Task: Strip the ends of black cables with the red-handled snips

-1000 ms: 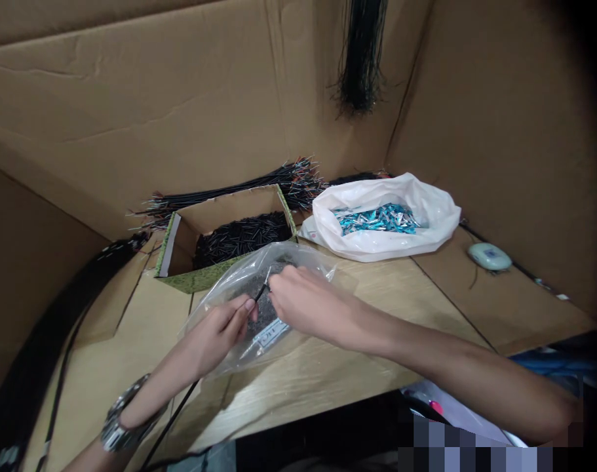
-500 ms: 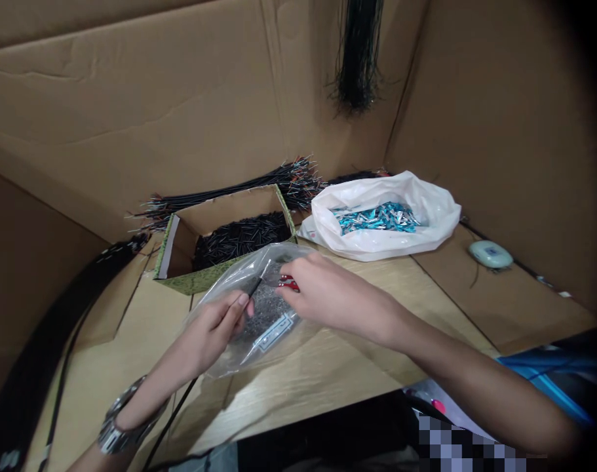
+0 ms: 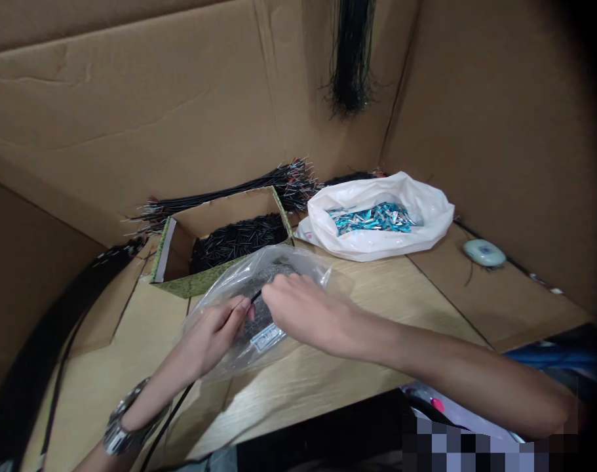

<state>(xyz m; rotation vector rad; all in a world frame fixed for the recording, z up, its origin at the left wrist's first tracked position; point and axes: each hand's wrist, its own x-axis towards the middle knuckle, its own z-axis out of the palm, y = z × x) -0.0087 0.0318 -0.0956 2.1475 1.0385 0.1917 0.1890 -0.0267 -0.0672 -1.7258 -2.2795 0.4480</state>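
Observation:
My left hand [image 3: 224, 328] is closed around a thin black cable [image 3: 255, 296], whose tail runs down past the wrist to the table's front edge. At the cable's upper end, my right hand [image 3: 293, 301] is closed; its fingers curl away from view, and whatever they hold is hidden. Beneath both hands lies a clear plastic bag [image 3: 259, 259] full of small grey pieces, with a white label [image 3: 267, 337]. Behind it stands a green-sided box [image 3: 190, 283] holding short black tubes [image 3: 239, 239].
A white bag [image 3: 426, 236] of blue and silver strips stands behind right. Black cable bundles lie behind the box [image 3: 229, 190] and along the left [image 3: 47, 341]. Dark strands [image 3: 352, 59] hang at the back wall. A pale green case [image 3: 483, 253] rests at right.
My right hand has turned over and moved closer to my left hand, hiding the red-handled tool seen in its fingers before. The view has shifted slightly.

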